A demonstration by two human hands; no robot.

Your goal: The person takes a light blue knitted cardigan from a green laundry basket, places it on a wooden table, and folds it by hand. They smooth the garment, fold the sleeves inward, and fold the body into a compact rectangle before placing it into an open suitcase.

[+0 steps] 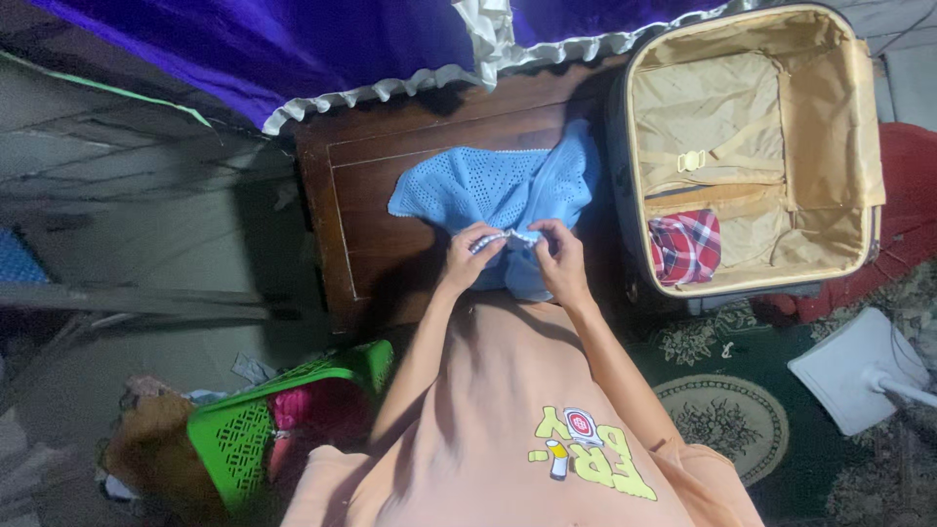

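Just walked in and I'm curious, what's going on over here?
A person in a peach shirt holds a light blue knitted garment by its edge with both hands, the left hand and right hand pinching it close together. The garment lies spread on a dark wooden bed frame. Beside it an open suitcase holds a red plaid cloth in one corner. A green laundry basket with clothes stands on the floor.

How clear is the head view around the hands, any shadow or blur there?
Head view: the blue knit garment and both hands, left hand and right hand, are lit and fairly sharp; a dark shadow lies under the forearms; the left side is dim; the open suitcase is brightest.
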